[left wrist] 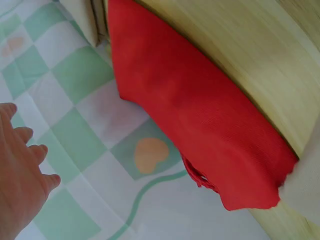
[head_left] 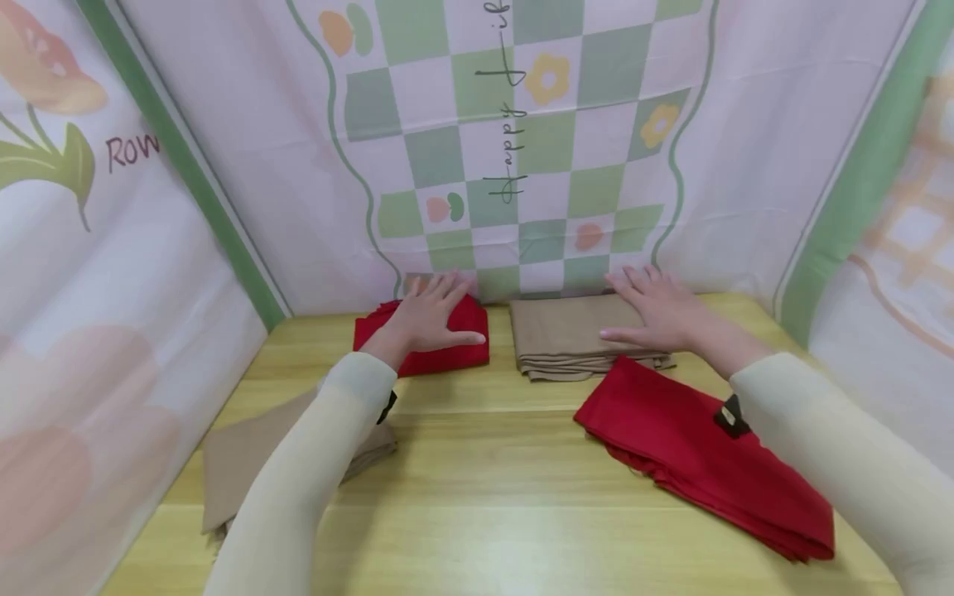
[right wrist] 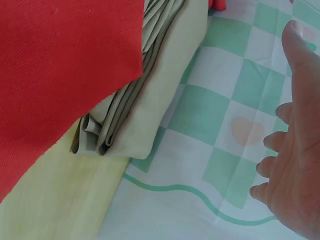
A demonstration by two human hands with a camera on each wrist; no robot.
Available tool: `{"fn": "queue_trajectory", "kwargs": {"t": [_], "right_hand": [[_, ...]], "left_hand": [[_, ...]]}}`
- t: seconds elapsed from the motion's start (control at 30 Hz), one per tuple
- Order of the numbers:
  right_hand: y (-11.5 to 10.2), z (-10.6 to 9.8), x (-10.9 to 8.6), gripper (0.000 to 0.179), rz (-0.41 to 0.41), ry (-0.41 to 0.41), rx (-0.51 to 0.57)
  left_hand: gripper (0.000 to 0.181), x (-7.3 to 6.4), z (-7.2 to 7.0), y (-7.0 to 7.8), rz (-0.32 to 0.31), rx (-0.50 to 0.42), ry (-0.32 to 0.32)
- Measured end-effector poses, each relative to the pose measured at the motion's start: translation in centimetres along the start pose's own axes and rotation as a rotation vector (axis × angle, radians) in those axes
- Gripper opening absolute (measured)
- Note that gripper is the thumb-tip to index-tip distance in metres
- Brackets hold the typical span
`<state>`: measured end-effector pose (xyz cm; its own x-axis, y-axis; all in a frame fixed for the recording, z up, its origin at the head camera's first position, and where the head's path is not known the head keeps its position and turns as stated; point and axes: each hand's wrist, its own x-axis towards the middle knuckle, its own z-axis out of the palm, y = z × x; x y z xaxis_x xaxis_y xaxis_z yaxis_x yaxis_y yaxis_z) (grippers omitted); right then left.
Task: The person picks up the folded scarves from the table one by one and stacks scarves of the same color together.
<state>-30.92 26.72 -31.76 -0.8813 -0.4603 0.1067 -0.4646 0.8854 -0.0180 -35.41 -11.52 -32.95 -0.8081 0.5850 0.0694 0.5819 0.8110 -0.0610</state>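
A plain cream left sleeve (head_left: 286, 488) and a matching right sleeve (head_left: 842, 459) are worn, the left hand (head_left: 431, 319) and right hand (head_left: 659, 313) are left bare, and a small black left fitting (head_left: 388, 406) and a dark right fitting (head_left: 736, 427), seemingly marked with a pale patch (head_left: 729, 415), can be seen beside the sleeves.

The back curtain (head_left: 514, 149) reads "Happy" plus a cut-off word, the left curtain (head_left: 112, 281) "ROW".

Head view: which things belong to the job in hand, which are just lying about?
Likely the job, all on the table:
- folded red cloth, far left
- folded beige cloth, far right
- folded red cloth, near right
- folded beige cloth, near left

Likely just setting:
- pale wooden table
- white fabric backdrop with green checks
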Motion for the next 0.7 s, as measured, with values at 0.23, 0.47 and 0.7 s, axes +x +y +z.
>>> {"fn": "queue_trajectory", "kwargs": {"t": [0.23,0.47,0.7], "right_hand": [[-0.4,-1.0,-1.7,0.099,0.006,0.000,0.023],[-0.4,-1.4,-3.9,0.099,0.042,0.004,0.024],[0.6,-1.7,-6.4,0.096,0.087,0.049,0.054]], "left_hand": [[0.098,0.2,0.2,1.2,0.038,-0.008,0.030],[0.095,-0.1,0.5,2.7,0.076,-0.048,0.042],[0.092,0.1,1.1,4.6,0.129,-0.065,0.086]]}}
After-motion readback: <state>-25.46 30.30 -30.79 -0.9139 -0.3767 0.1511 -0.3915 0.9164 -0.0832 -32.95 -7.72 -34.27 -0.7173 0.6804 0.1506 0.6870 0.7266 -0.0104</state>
